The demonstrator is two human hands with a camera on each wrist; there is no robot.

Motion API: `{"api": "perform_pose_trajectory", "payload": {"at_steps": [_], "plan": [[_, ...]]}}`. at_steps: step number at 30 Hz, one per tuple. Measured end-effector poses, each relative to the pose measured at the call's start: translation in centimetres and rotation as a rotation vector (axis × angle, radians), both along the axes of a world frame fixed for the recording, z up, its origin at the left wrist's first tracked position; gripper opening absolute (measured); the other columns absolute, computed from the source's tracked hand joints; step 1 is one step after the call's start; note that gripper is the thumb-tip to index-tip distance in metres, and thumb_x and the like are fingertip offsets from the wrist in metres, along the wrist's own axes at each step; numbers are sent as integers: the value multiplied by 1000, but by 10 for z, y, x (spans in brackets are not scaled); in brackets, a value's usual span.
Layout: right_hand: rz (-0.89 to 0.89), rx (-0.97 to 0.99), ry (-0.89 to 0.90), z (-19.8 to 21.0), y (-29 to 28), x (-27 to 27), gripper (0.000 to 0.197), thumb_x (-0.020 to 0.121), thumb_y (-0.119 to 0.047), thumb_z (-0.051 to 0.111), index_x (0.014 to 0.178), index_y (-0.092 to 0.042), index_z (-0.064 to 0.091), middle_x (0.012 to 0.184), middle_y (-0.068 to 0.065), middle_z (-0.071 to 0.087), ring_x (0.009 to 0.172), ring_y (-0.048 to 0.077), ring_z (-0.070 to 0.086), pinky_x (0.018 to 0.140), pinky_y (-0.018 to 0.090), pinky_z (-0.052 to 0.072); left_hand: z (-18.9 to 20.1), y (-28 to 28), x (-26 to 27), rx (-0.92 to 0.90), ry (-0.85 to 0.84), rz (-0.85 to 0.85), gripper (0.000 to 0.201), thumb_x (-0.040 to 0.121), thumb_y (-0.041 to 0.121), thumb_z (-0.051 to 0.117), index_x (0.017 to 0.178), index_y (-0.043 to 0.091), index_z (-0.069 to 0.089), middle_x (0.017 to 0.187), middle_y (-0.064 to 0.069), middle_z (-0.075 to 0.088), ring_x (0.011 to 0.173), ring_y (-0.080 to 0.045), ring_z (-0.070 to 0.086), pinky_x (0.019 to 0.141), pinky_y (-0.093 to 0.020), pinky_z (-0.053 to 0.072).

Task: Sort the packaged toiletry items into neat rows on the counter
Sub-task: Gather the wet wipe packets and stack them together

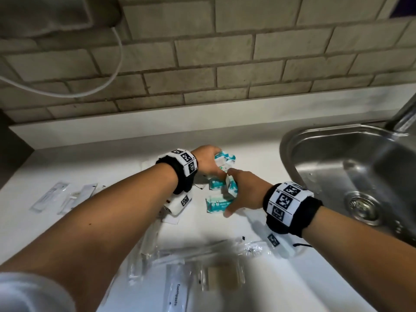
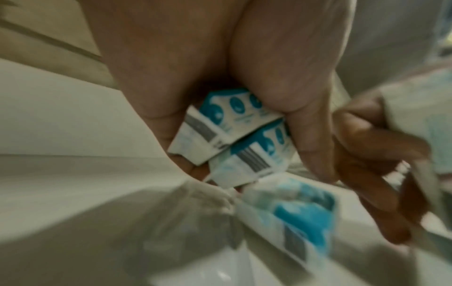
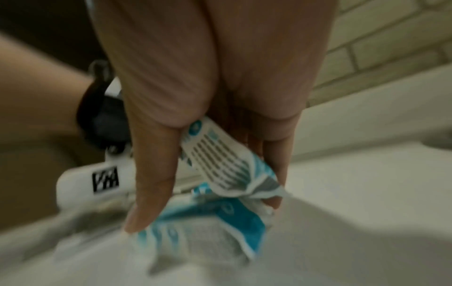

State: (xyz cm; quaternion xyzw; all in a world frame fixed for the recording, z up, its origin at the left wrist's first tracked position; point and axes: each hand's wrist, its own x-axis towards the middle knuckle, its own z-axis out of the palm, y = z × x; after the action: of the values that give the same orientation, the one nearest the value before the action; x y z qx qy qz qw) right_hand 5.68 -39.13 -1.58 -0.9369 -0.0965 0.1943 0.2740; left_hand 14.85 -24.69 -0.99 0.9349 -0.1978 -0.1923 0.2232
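Several small teal-and-white wipe packets lie clustered on the white counter (image 1: 90, 161) just left of the sink. My left hand (image 1: 217, 163) grips two stacked packets (image 2: 220, 131) in its curled fingers. Just in front of it, my right hand (image 1: 231, 194) pinches one packet (image 3: 220, 160) between thumb and fingers, held on edge. Under the right hand, one packet (image 1: 216, 203) lies flat on the counter, and it shows blurred in the right wrist view as the packet (image 3: 203, 226). One more packet (image 1: 216, 184) sits between the two hands.
A steel sink (image 1: 292, 140) with its faucet (image 1: 403, 118) takes up the right side. Two clear-wrapped items (image 1: 49, 197) lie at the left. A loose pile of clear sachets (image 1: 202, 251) and a toothpaste pack (image 1: 177, 291) lie near the front. A brick wall stands behind.
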Motion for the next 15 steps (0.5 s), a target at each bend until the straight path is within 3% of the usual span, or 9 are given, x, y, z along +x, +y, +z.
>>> {"api": "perform_pose_trajectory", "payload": {"at_steps": [3,5,8,9,12,13,15], "plan": [[-86,97,26,10,-10,7,53,61,-26,90,95,-23,49,91,-6,62,79,13,59,55,17,43,4,15,11,-77,-35,109,46,66,36,87,99,15,63,97,0,71,86,-21,67,75,-27,50],[-153,148,-15,17,-13,15,45,68,-26,86,90,-22,47,86,-4,61,66,9,54,39,12,38,7,24,18,-55,-154,188,50,67,38,86,105,16,61,105,-2,69,92,-22,64,76,-25,45],[-233,154,-143,25,-7,28,56,71,-30,83,110,-15,46,90,0,58,66,12,53,42,17,36,3,31,18,81,-195,171,62,69,38,84,120,14,59,120,-4,65,104,-25,62,83,-24,42],[-263,180,-165,27,-4,31,59,71,-31,83,111,-14,44,87,0,58,64,12,54,40,16,36,-1,32,14,119,-161,133,58,69,36,85,117,17,59,119,-3,66,101,-24,62,82,-24,42],[-327,247,-187,29,3,36,56,72,-32,82,105,-17,40,79,-3,57,59,9,55,35,14,36,-17,36,2,112,-116,67,36,70,27,84,96,22,60,96,3,69,83,-19,63,67,-21,44],[-331,243,-193,29,5,36,56,72,-33,82,105,-17,40,80,-2,58,61,10,56,39,17,38,-21,40,-1,88,-124,71,34,70,24,84,94,23,60,90,5,68,81,-19,64,62,-19,43],[-314,205,-192,28,6,33,55,72,-34,81,107,-16,41,85,2,60,63,13,57,45,21,37,-24,48,-4,100,-165,60,38,70,28,84,100,23,60,90,8,63,85,-19,63,65,-20,41]]}}
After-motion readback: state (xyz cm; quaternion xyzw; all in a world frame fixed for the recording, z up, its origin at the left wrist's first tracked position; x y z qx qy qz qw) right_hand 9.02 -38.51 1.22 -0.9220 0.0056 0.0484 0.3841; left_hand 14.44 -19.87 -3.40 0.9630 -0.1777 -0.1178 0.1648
